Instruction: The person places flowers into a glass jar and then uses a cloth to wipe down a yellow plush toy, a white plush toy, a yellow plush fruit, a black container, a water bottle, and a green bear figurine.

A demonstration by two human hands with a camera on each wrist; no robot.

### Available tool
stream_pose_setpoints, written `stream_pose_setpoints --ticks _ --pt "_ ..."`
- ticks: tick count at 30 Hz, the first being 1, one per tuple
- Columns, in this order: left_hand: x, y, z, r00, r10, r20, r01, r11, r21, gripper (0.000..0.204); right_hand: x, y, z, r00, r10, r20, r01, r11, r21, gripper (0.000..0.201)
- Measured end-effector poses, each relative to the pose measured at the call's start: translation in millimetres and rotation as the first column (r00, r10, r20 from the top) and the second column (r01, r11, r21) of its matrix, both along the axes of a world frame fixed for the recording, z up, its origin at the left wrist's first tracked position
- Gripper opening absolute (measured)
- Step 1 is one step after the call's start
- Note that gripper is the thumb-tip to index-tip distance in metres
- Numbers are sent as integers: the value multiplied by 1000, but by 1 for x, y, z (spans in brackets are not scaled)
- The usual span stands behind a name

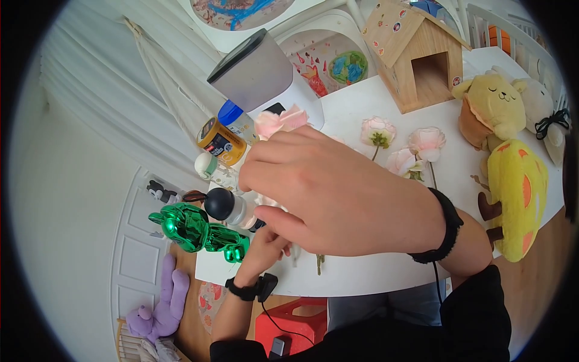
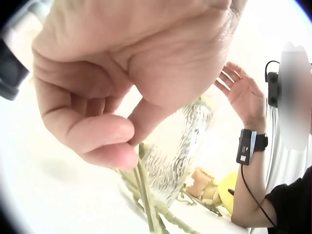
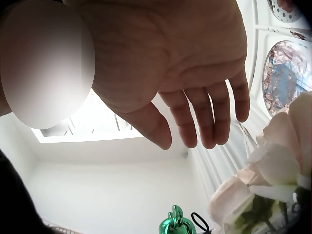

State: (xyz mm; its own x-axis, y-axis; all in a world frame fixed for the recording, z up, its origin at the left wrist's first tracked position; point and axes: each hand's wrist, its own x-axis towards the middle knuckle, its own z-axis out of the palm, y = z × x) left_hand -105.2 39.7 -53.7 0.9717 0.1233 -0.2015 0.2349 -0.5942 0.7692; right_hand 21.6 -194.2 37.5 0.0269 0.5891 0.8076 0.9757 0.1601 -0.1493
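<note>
My left hand (image 1: 264,252) is low at the table's front edge. In the left wrist view, its thumb and fingertips pinch a green flower stem (image 2: 144,192), with more stems crossing just below. Behind them stands a clear, ripple-textured glass vase (image 2: 178,151), mostly hidden by my right hand in the head view. My right hand (image 1: 338,184) is raised over the table, its fingers loosely extended with nothing in them. A pale pink rose (image 1: 280,120) shows just past its knuckles; large pink petals (image 3: 278,161) are beside it in the right wrist view.
Several pink roses (image 1: 427,143) lie on the white table (image 1: 362,280). Left are a shiny green bear figure (image 1: 187,226), a black-capped bottle (image 1: 219,204) and a yellow-brown jar (image 1: 222,142). A wooden house (image 1: 392,48) and plush toys (image 1: 518,199) stand toward the right.
</note>
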Motion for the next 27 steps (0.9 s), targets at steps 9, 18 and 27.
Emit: stream_pose_setpoints --ticks 9,18,27 --pt "-47 -40 56 580 414 701 -135 898 -419 14 4 2 3 969 -12 -247 67 974 217 21" --pt "3 -83 71 552 -252 795 -11 951 308 5 -2 -23 37 728 144 -670 -454 834 -314 34" --pt "0 -60 22 960 71 272 -190 877 441 33 26 -7 14 726 408 -554 -8 810 586 7"
